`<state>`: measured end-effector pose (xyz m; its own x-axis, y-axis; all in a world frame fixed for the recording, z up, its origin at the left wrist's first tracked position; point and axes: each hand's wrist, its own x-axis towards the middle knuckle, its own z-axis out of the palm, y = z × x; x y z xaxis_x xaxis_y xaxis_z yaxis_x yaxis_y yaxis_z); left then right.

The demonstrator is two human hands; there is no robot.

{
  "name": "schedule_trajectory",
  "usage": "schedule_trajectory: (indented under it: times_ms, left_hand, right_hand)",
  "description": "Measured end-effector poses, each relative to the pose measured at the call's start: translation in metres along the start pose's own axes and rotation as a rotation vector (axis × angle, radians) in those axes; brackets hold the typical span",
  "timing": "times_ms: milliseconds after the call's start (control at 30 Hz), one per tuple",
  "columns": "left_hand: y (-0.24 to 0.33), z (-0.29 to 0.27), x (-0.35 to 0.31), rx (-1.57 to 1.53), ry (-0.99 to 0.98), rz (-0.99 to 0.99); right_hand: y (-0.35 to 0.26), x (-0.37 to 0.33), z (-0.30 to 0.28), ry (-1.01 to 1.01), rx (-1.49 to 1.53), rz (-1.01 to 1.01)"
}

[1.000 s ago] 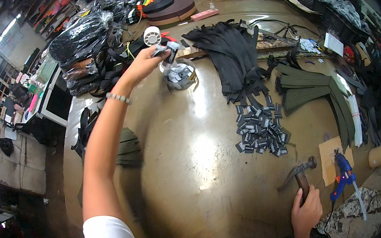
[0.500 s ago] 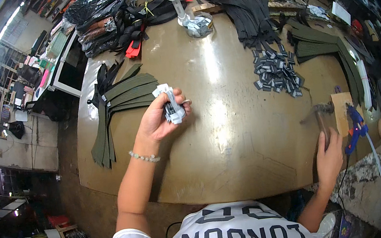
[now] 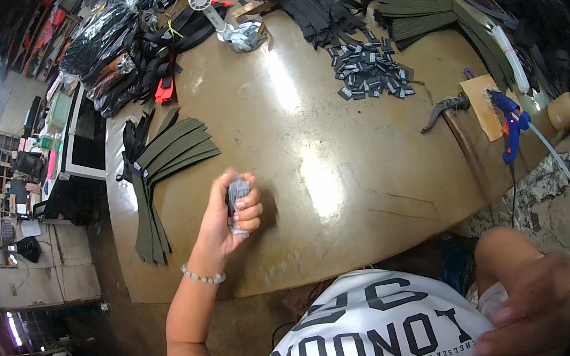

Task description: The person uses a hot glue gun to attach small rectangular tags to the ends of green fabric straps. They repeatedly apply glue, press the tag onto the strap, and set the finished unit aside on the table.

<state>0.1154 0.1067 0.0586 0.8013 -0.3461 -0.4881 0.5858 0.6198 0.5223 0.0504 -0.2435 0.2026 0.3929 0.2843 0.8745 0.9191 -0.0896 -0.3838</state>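
My left hand point(image 3: 231, 209) is raised over the near left of the table, its fingers closed around a bundle of small grey-white pieces point(image 3: 237, 199); their exact kind does not show. My right hand point(image 3: 541, 296) is at the lower right, near the edge of my shirt and off the table. Motion smears its fingers, and whether they hold anything is unclear. On the table's right side lies a hammer point(image 3: 462, 137) with a dark curved head and a wooden handle, apart from both hands.
Olive strap pieces point(image 3: 173, 148) fan out at the left, more olive straps point(image 3: 421, 18) at the far right. A heap of small dark labels point(image 3: 371, 70) lies below black straps point(image 3: 308, 6). A blue glue gun point(image 3: 514, 120) rests near the right edge; a white fan point(image 3: 206, 8) stands at the back.
My right hand has let go of the hammer and drawn back toward my body. The hammer stays on the table. My left hand has come nearer, with fingers wrapped further round the bundle.
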Motion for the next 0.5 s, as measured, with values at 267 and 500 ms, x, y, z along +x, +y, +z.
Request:
schedule_trajectory:
  times_ms: [267,500]
  left_hand:
    - [0.04,0.036,0.067,0.686,0.203,0.246]
    - [0.07,0.106,0.246,1.415,0.232,1.005]
  right_hand:
    - [0.055,-0.078,-0.009,-0.165,-0.383,0.25]
    - [0.128,-0.159,0.048,-0.185,-0.351,0.535]
